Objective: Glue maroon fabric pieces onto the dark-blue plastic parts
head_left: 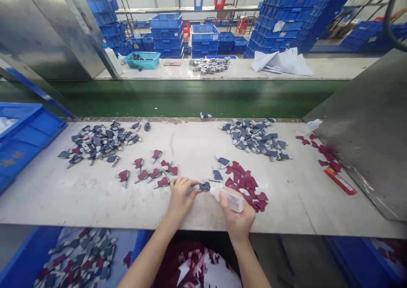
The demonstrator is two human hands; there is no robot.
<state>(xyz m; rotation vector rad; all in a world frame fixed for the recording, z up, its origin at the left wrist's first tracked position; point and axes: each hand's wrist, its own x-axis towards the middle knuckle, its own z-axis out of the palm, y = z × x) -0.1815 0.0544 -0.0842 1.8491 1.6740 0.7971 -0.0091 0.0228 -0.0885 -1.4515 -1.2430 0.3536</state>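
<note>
Between finger and thumb, my left hand (pixel 182 194) grips a small dark blue and grey part (pixel 204 186) just above the table. My right hand (pixel 238 216) is wrapped round a clear squeeze bottle (pixel 233 199), its nozzle pointing left at the part. Whether the tip touches it, I cannot tell. Right of the bottle lies a pile of flat maroon pieces (pixel 243 180). Two more blue and grey parts (pixel 217 175) rest just beyond the bottle. Several parts with maroon faces (pixel 155 173) are spread beyond my left hand.
Heaps of blue and grey parts lie at the left (pixel 95 141) and right (pixel 254 137). A green conveyor belt (pixel 190 97) runs behind the table. Blue crates (pixel 25 131) stand at the left. A metal panel (pixel 369 131) bounds the right, near a red packet (pixel 340 181).
</note>
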